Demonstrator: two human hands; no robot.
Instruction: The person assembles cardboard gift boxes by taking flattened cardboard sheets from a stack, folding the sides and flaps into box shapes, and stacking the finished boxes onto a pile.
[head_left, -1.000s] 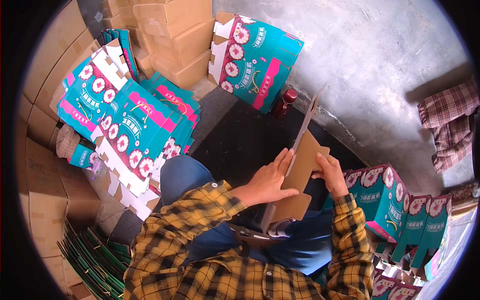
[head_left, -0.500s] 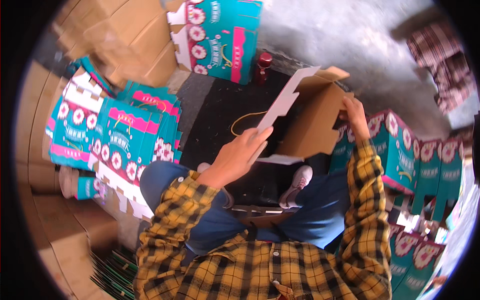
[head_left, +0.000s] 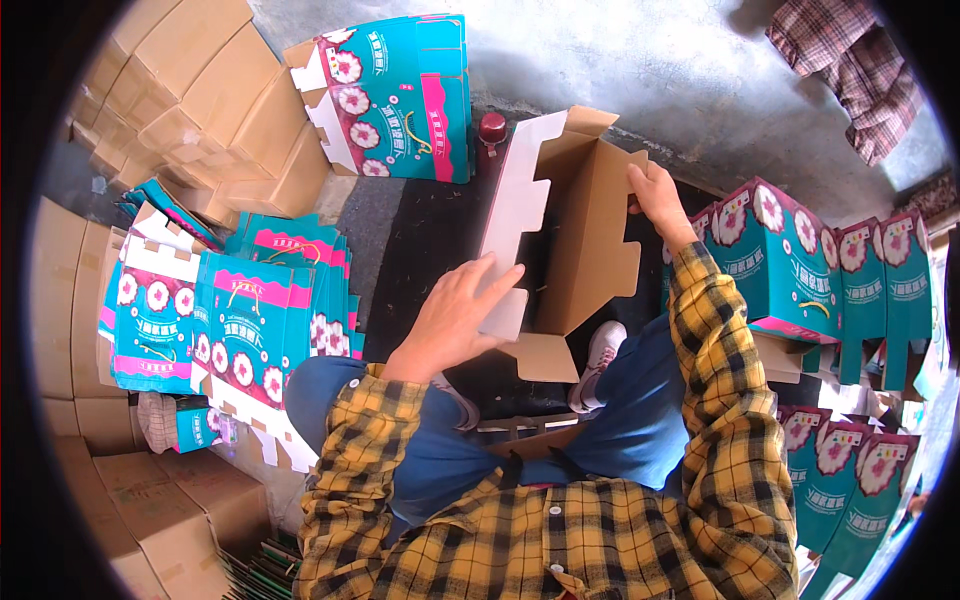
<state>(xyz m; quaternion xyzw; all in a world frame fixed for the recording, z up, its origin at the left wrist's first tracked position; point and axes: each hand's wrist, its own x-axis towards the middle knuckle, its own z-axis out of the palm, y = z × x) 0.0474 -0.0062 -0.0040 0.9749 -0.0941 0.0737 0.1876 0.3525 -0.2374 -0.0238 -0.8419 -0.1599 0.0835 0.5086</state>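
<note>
Between my knees a cardboard carton (head_left: 585, 240) stands unfolded into an open tube, brown inside, with its end flaps sticking out. A white notched flap (head_left: 517, 210) runs along its left side. My left hand (head_left: 455, 315) lies against the lower end of this flap, its fingers stretched and apart. At the upper right edge, my right hand (head_left: 660, 205) pinches the brown wall between thumb and fingers. The carton's printed outside is turned away from view.
Flat teal printed cartons (head_left: 245, 320) lie stacked at left; another flat carton (head_left: 400, 100) leans at the back beside a red bottle (head_left: 491, 130). Brown boxes (head_left: 200, 90) are piled at far left. Formed teal cartons (head_left: 780, 260) stand at right. A plaid cloth (head_left: 850, 70) lies at the upper right.
The carton has opened wider and turned more upright, showing more of its inside. My left hand has spread its fingers on the white flap; my right hand has moved slightly up and left.
</note>
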